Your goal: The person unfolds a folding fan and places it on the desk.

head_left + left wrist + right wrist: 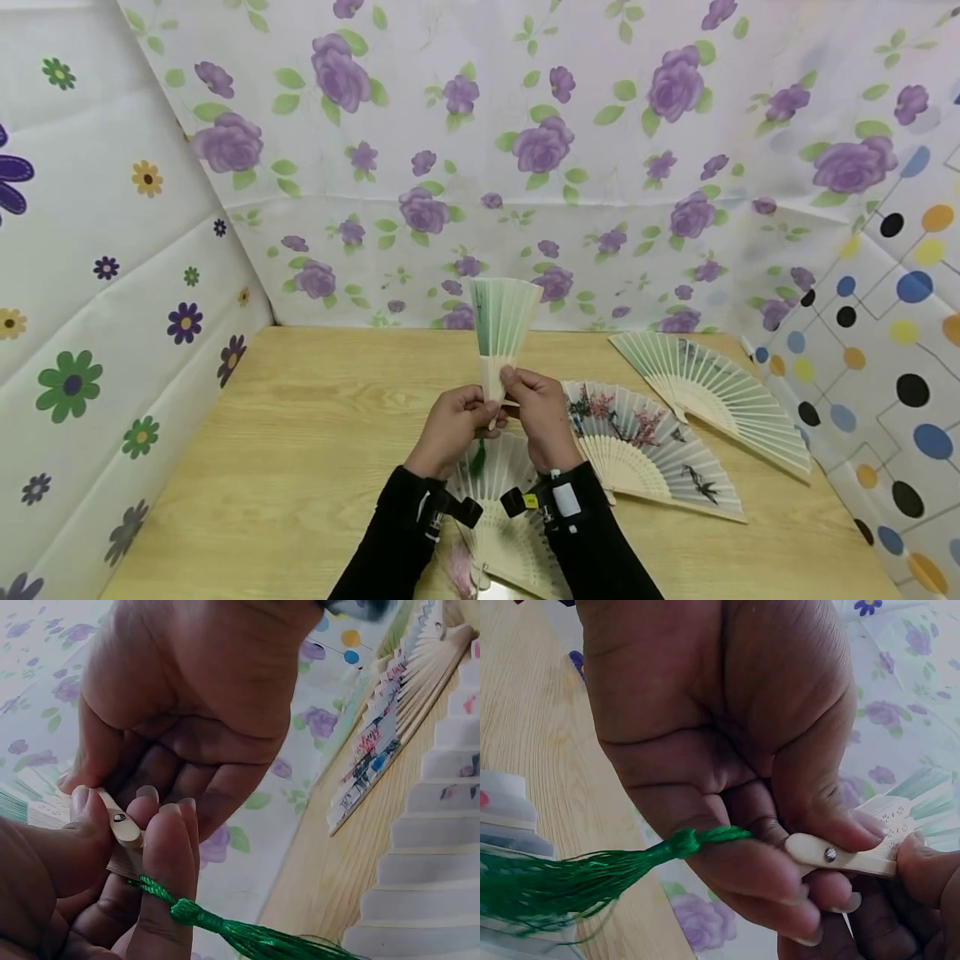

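Note:
Both hands hold a narrowly spread pale green folding fan (pixel 506 312) upright above the table. My left hand (pixel 450 425) pinches its riveted bottom end, thumb beside the metal pin. Higher up, my right hand (pixel 542 414) grips the cream sticks between thumb and fingers. From the bottom end hangs a green tassel (pixel 247 930), also plain in the right wrist view. Beneath the wrists lies a spread white fan (pixel 504 475) with a pink tassel (pixel 461 567), partly covered by the arms.
A spread fan with pink blossoms (pixel 660 442) lies right of the hands. Behind it is a spread green fan (pixel 738 396), near the dotted right cloth (pixel 900 375). Flowered cloths hang behind and left of the wooden table (pixel 300 450).

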### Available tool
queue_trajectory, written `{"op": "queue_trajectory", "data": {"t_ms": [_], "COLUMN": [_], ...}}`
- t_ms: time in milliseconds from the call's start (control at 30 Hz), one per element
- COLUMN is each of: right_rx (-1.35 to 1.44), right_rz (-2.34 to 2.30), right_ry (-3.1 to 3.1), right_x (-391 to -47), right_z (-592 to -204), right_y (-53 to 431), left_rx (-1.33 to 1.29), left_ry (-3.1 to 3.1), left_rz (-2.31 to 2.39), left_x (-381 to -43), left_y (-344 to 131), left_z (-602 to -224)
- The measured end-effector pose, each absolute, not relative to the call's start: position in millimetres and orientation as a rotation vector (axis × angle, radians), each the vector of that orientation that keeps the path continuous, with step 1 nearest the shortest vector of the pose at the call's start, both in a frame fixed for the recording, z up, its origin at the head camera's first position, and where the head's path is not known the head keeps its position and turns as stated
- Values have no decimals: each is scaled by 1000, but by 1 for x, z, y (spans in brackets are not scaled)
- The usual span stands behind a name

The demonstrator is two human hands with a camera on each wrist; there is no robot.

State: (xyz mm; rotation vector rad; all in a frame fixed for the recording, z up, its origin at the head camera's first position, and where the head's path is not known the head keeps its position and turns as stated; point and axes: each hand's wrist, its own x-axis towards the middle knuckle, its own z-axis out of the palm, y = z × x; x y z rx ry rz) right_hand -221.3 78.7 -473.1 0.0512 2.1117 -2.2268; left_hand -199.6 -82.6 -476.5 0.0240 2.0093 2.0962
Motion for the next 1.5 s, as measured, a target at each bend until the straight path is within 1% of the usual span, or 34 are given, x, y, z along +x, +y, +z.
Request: {"op": "queue_trajectory", "data": {"t_ms": [400, 533, 800, 1067, 1333, 1500], "right_rx": [101, 56, -145, -141, -168, -130], "right_rz": [-2402, -2398, -2273, -2320, -2310, -2266], "right_ry": [1913, 1895, 1890, 1956, 1914, 1886], "right_x": [-217, -218, -223, -224, -222, -223], "right_z": [-467, -468, -466, -464, -463, -463], "right_y": [80, 83, 97, 97, 96, 99], "left_rx": [27, 44, 120, 170, 71, 76], "left_ry": [1884, 1852, 1802, 1825, 1879, 1872], "left_rz": [2210, 2201, 2173, 2154, 2180, 2163], "left_x": [-200, -201, -203, -200, -201, -200], "left_y": [-84, -86, -93, -94, -91, -91], "left_z": [-479, -478, -475, -471, -470, -469]}}
